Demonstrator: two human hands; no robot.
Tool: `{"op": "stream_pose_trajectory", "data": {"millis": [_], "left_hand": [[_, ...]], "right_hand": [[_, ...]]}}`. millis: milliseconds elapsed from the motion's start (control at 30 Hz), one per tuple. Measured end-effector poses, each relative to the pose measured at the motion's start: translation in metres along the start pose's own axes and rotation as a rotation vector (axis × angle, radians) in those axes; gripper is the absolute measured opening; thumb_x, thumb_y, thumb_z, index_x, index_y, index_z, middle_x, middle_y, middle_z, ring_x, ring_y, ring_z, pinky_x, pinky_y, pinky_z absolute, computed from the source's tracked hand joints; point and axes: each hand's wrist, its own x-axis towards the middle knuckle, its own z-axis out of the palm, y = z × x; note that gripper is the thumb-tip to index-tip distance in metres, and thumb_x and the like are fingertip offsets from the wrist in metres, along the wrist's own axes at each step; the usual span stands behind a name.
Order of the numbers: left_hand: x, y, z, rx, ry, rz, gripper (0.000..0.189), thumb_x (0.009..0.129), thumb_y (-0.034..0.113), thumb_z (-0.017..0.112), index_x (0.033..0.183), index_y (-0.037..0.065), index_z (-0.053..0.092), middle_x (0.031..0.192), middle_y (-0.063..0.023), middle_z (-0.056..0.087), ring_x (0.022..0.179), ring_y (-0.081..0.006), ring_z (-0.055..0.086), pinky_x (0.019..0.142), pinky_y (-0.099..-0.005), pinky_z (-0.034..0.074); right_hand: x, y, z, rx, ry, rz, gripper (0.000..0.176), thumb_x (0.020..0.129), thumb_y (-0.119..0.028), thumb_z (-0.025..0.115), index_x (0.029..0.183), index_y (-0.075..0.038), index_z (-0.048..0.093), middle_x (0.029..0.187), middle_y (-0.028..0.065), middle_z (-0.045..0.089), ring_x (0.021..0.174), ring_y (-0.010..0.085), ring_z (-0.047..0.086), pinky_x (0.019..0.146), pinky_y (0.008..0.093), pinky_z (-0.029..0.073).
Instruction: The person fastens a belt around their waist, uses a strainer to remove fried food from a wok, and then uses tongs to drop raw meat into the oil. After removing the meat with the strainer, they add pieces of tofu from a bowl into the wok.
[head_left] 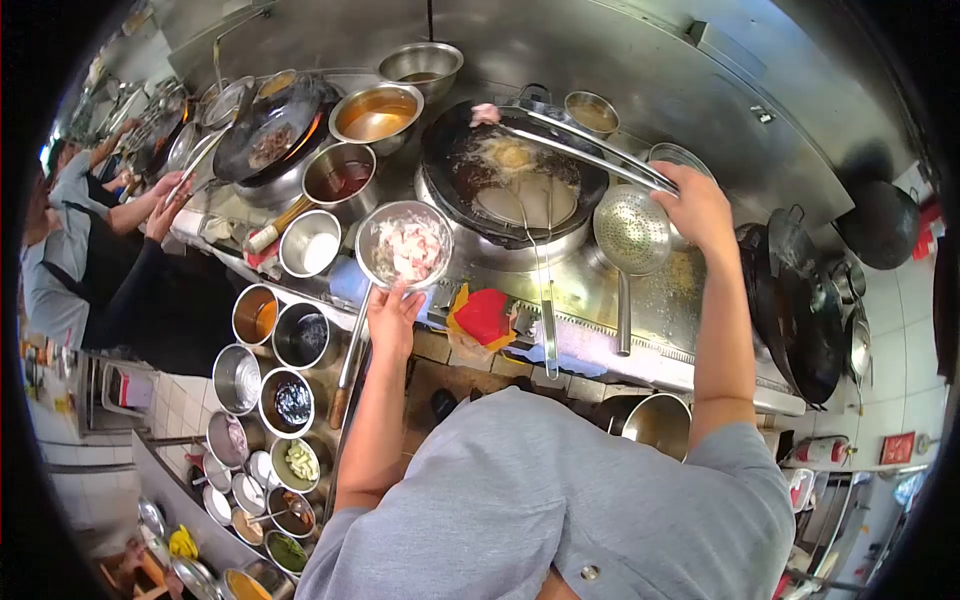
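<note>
My left hand (393, 312) holds a steel bowl (368, 250) by its near rim; pale raw meat pieces (410, 246) coated in white lie inside. My right hand (692, 205) is closed around long metal tongs (590, 145), whose tips grip one pink piece of meat (485, 114) above the far left part of the wok. In the black wok (450, 165) is bubbling oil with a golden piece (508, 153) frying. A wire strainer (525, 200) rests in the wok, its handle extending over the near edge.
A perforated ladle (632, 228) lies right of the wok. Bowls of liquid (376, 115) stand to its left. Several ingredient pots (287, 403) are at lower left. A red and yellow cloth (484, 315) lies on the front edge. Another person (75, 260) works at a wok at left.
</note>
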Motion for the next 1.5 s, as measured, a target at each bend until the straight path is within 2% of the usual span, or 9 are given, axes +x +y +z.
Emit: {"op": "stream_pose_trajectory", "data": {"millis": [67,267,433,567,667,867,1000,1233,1500], "left_hand": [[-0.003,-0.003,-0.001,0.001,-0.01,-0.008,0.009,0.087,0.008,0.054,0.089,0.007,0.046,0.089,-0.0086,0.058,0.071,-0.0187,0.06,0.068,-0.0323,0.054],[-0.011,-0.002,-0.002,0.08,-0.024,-0.007,0.012,0.086,0.011,0.057,0.086,0.006,0.047,0.086,-0.0088,0.058,0.069,-0.02,0.06,0.067,-0.0325,0.054],[-0.012,0.001,-0.009,0.21,0.03,0.054,0.013,0.086,0.01,0.057,0.084,0.006,0.045,0.089,-0.0078,0.058,0.075,-0.016,0.06,0.068,-0.0297,0.053],[-0.003,-0.002,-0.022,0.294,0.052,0.178,0.007,0.087,0.007,0.056,0.084,0.007,0.049,0.098,-0.0035,0.057,0.08,-0.0112,0.058,0.071,-0.0264,0.052],[0.001,-0.002,-0.022,0.437,0.025,0.318,0.007,0.087,0.007,0.056,0.084,0.006,0.049,0.101,-0.0039,0.057,0.084,-0.0109,0.057,0.071,-0.0266,0.052],[0.002,-0.004,-0.025,0.412,-0.116,0.362,0.007,0.086,0.005,0.056,0.09,0.003,0.05,0.107,-0.0057,0.055,0.089,-0.0115,0.056,0.072,-0.0268,0.051],[0.001,0.002,-0.025,0.333,-0.085,0.278,0.006,0.088,0.008,0.054,0.085,0.007,0.049,0.098,-0.0032,0.057,0.081,-0.0106,0.056,0.074,-0.0276,0.051],[0.007,0.004,-0.032,0.126,0.023,0.112,0.006,0.089,0.01,0.053,0.088,0.008,0.047,0.089,-0.0071,0.059,0.072,-0.0175,0.06,0.07,-0.0309,0.053],[-0.005,0.022,-0.018,0.118,-0.021,0.051,0.009,0.089,0.012,0.052,0.087,0.007,0.046,0.09,-0.0089,0.059,0.072,-0.0198,0.061,0.067,-0.0324,0.054]], "right_hand": [[0.02,0.012,0.027,-0.052,-0.061,0.145,0.037,0.077,-0.023,0.061,0.114,-0.019,0.058,0.112,0.0081,0.059,0.103,0.0273,0.056,0.084,0.038,0.045],[0.056,0.01,0.075,-0.224,-0.314,0.279,0.041,0.079,-0.026,0.061,0.119,-0.018,0.054,0.116,0.0099,0.057,0.107,0.0282,0.054,0.086,0.0391,0.045],[0.031,-0.045,0.01,-0.156,-0.053,-0.06,0.037,0.08,-0.024,0.059,0.116,-0.016,0.056,0.102,0.0115,0.059,0.097,0.0298,0.056,0.079,0.0413,0.045],[0.002,-0.091,-0.051,-0.118,-0.136,-0.354,0.038,0.075,-0.019,0.063,0.113,-0.016,0.057,0.091,0.0082,0.058,0.085,0.029,0.058,0.07,0.039,0.047],[-0.009,-0.106,-0.059,-0.165,-0.064,-0.564,0.04,0.073,-0.017,0.065,0.112,-0.017,0.057,0.084,0.0061,0.056,0.077,0.0268,0.059,0.065,0.0377,0.047],[-0.008,-0.122,-0.047,-0.231,-0.103,-0.605,0.038,0.072,-0.018,0.065,0.109,-0.018,0.059,0.083,0.0044,0.054,0.076,0.0259,0.058,0.065,0.0382,0.047],[-0.01,-0.108,-0.051,-0.186,-0.03,-0.631,0.036,0.072,-0.017,0.064,0.108,-0.019,0.059,0.081,0.0047,0.056,0.074,0.0257,0.059,0.062,0.0371,0.047],[-0.014,-0.076,-0.07,-0.08,-0.027,-0.265,0.032,0.075,-0.017,0.063,0.107,-0.02,0.06,0.086,0.0057,0.059,0.084,0.028,0.058,0.069,0.039,0.046],[0.035,-0.061,0.039,-0.197,-0.29,-0.11,0.035,0.079,-0.022,0.061,0.114,-0.02,0.057,0.104,0.0072,0.061,0.099,0.0275,0.057,0.079,0.039,0.047]]}}
